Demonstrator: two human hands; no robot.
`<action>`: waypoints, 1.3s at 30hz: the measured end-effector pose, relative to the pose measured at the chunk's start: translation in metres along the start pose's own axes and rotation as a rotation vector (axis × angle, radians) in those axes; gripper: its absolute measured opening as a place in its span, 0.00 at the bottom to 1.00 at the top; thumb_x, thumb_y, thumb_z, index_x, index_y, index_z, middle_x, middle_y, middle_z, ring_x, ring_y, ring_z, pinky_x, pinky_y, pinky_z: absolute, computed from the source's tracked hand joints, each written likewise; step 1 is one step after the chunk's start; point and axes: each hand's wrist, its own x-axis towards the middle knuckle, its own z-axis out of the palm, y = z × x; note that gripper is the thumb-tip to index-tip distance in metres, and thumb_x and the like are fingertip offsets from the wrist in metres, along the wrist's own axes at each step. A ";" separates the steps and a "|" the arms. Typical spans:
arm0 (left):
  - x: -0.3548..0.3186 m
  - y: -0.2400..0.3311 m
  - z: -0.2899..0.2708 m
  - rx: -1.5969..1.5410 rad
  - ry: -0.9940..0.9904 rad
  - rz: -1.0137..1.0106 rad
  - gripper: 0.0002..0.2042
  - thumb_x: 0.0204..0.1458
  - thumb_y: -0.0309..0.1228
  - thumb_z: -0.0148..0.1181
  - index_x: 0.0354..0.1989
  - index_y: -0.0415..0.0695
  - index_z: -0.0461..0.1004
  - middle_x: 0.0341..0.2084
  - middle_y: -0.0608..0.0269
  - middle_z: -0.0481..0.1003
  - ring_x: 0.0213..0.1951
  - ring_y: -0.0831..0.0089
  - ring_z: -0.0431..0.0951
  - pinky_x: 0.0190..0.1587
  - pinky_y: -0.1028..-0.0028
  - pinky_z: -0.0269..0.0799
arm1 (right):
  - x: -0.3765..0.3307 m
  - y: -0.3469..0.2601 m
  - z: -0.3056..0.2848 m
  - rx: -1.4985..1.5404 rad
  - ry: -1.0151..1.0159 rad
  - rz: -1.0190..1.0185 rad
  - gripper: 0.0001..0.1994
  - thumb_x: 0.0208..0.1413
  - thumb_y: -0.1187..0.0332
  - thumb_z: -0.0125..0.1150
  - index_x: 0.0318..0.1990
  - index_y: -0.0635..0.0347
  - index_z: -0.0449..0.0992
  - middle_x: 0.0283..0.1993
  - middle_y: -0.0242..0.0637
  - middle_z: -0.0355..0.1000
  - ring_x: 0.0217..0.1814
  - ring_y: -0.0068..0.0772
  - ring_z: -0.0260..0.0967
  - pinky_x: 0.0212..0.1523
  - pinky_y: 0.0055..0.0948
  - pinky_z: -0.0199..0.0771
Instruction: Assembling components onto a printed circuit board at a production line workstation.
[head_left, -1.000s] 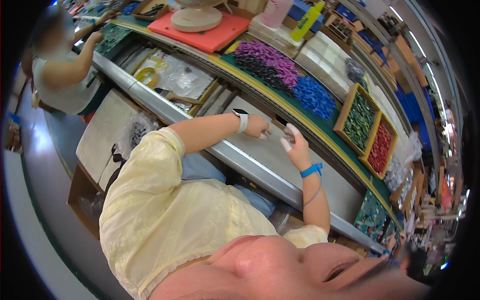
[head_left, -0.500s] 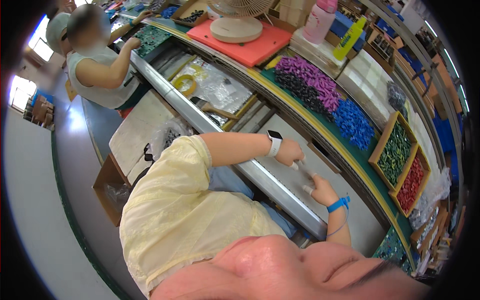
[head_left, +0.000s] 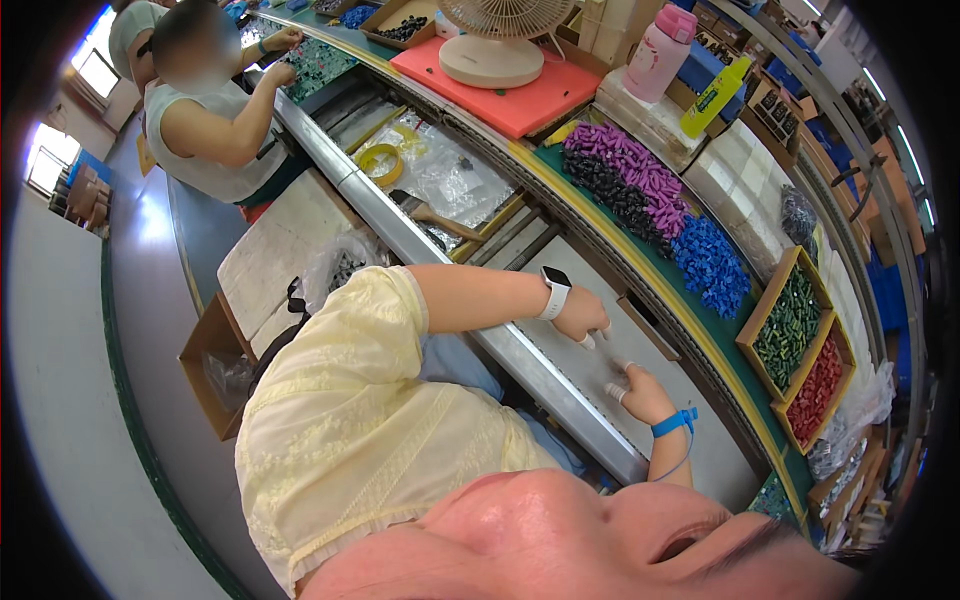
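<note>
A flat, pale-grey rectangular panel [head_left: 722, 445] lay between a smooth silver metal rail [head_left: 400, 235] on its near side and a dark, yellow-edged rail [head_left: 592, 218] on its far side. Over the panel were both of the person's hands: the left hand [head_left: 582, 315], below a white-strapped watch [head_left: 555, 296], and the right hand [head_left: 645, 395], below a blue wrist strap [head_left: 675, 422]. Each had its white-capped fingers apart; whether they touched the panel could not be told. Beyond the panel ran a green tabletop [head_left: 716, 326] bearing loose heaps of small purple parts [head_left: 625, 165], black parts [head_left: 608, 192] and blue parts [head_left: 710, 265]. Towards the panel's right stood two adjoining yellow trays [head_left: 768, 293] of green and red pieces. Left of the panel lay a wooden-handled brush [head_left: 450, 222] and a yellow ring of tape [head_left: 380, 165]. Farther beyond the panel, a beige round-based fan [head_left: 490, 62] stood on a flat coral-red board [head_left: 520, 100], and a pink bottle [head_left: 658, 62] stood near a yellow-green bottle [head_left: 715, 97]. Well to the panel's left, a co-worker in a pale sleeveless top [head_left: 200, 140] worked beside a shiny grey floor [head_left: 150, 300]
</note>
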 end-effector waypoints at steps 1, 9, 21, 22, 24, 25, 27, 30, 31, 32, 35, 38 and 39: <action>-0.001 -0.001 0.001 0.001 0.003 0.004 0.15 0.44 0.41 0.57 0.32 0.41 0.72 0.31 0.54 0.74 0.35 0.55 0.73 0.38 0.62 0.68 | 0.000 -0.002 -0.001 -0.005 -0.003 0.000 0.25 0.46 0.61 0.58 0.51 0.65 0.65 0.45 0.55 0.67 0.44 0.52 0.66 0.46 0.37 0.66; 0.006 -0.001 0.002 0.010 -0.012 0.001 0.17 0.44 0.41 0.57 0.39 0.44 0.72 0.32 0.57 0.75 0.36 0.57 0.74 0.39 0.63 0.68 | -0.006 -0.007 -0.005 0.036 -0.022 -0.005 0.25 0.47 0.60 0.57 0.51 0.64 0.65 0.46 0.54 0.67 0.44 0.51 0.67 0.46 0.37 0.66; 0.004 -0.001 0.002 0.013 0.020 0.018 0.16 0.44 0.41 0.57 0.37 0.41 0.72 0.32 0.54 0.74 0.36 0.55 0.73 0.38 0.62 0.68 | -0.003 -0.014 -0.005 0.079 0.062 -0.065 0.27 0.46 0.63 0.58 0.54 0.62 0.61 0.43 0.54 0.67 0.43 0.50 0.66 0.45 0.38 0.66; 0.003 -0.002 0.003 0.008 0.042 0.035 0.17 0.44 0.40 0.57 0.38 0.42 0.72 0.32 0.54 0.74 0.36 0.55 0.73 0.39 0.62 0.68 | -0.003 -0.015 -0.004 0.081 0.068 -0.071 0.27 0.46 0.63 0.58 0.54 0.62 0.61 0.43 0.54 0.67 0.43 0.50 0.66 0.45 0.38 0.66; 0.001 0.003 0.000 -0.010 0.045 0.024 0.18 0.44 0.40 0.57 0.42 0.43 0.71 0.33 0.54 0.74 0.37 0.56 0.73 0.39 0.62 0.68 | -0.008 -0.013 -0.002 0.124 0.080 -0.064 0.29 0.45 0.66 0.60 0.56 0.60 0.59 0.44 0.53 0.66 0.43 0.49 0.66 0.45 0.38 0.66; 0.001 0.005 -0.002 -0.032 0.048 0.013 0.20 0.45 0.40 0.57 0.45 0.44 0.69 0.33 0.54 0.74 0.37 0.56 0.73 0.40 0.62 0.68 | -0.008 -0.013 -0.002 0.125 0.082 -0.063 0.29 0.45 0.66 0.60 0.56 0.60 0.59 0.44 0.53 0.66 0.43 0.49 0.66 0.45 0.38 0.66; 0.001 0.006 -0.002 -0.039 0.038 0.008 0.20 0.45 0.40 0.56 0.47 0.46 0.68 0.34 0.55 0.74 0.38 0.56 0.73 0.40 0.62 0.68 | -0.007 -0.014 -0.002 0.182 0.160 -0.146 0.30 0.44 0.68 0.60 0.58 0.57 0.57 0.44 0.52 0.66 0.43 0.48 0.66 0.45 0.38 0.66; 0.004 0.003 -0.001 -0.009 -0.009 0.001 0.22 0.45 0.39 0.56 0.51 0.49 0.66 0.35 0.55 0.73 0.38 0.56 0.72 0.40 0.62 0.68 | -0.010 -0.014 0.000 0.175 0.172 -0.158 0.31 0.44 0.69 0.60 0.59 0.55 0.56 0.44 0.51 0.66 0.43 0.48 0.66 0.44 0.38 0.66; 0.005 0.000 -0.001 0.031 -0.039 -0.007 0.23 0.46 0.39 0.56 0.52 0.51 0.65 0.35 0.55 0.73 0.39 0.56 0.72 0.40 0.62 0.68 | -0.009 -0.015 -0.001 0.181 0.177 -0.145 0.31 0.44 0.69 0.60 0.59 0.55 0.56 0.44 0.51 0.66 0.43 0.48 0.66 0.44 0.38 0.66; 0.006 0.000 -0.001 0.026 -0.056 0.016 0.23 0.46 0.39 0.56 0.52 0.51 0.65 0.35 0.55 0.73 0.39 0.56 0.72 0.40 0.62 0.68 | -0.009 -0.016 -0.002 0.164 0.166 -0.152 0.31 0.45 0.68 0.59 0.59 0.54 0.56 0.43 0.51 0.66 0.43 0.48 0.65 0.45 0.38 0.66; 0.004 0.001 -0.004 0.036 -0.012 0.014 0.22 0.46 0.38 0.55 0.51 0.50 0.66 0.36 0.54 0.73 0.38 0.55 0.72 0.41 0.62 0.67 | -0.008 -0.020 -0.005 0.160 0.165 -0.148 0.30 0.46 0.67 0.58 0.59 0.53 0.56 0.42 0.50 0.66 0.43 0.49 0.65 0.45 0.38 0.65; -0.002 0.013 -0.016 0.048 -0.048 -0.057 0.21 0.46 0.38 0.54 0.51 0.51 0.66 0.36 0.52 0.73 0.38 0.54 0.72 0.42 0.62 0.67 | -0.009 -0.021 -0.008 0.141 0.144 -0.134 0.30 0.47 0.65 0.57 0.59 0.53 0.55 0.43 0.51 0.65 0.43 0.50 0.64 0.45 0.38 0.65; -0.003 0.010 -0.015 0.044 -0.032 -0.040 0.21 0.47 0.39 0.54 0.51 0.51 0.66 0.35 0.52 0.73 0.38 0.55 0.72 0.42 0.62 0.67 | -0.007 -0.022 -0.009 0.111 0.113 -0.136 0.30 0.47 0.64 0.56 0.59 0.54 0.55 0.43 0.51 0.65 0.44 0.51 0.64 0.46 0.38 0.65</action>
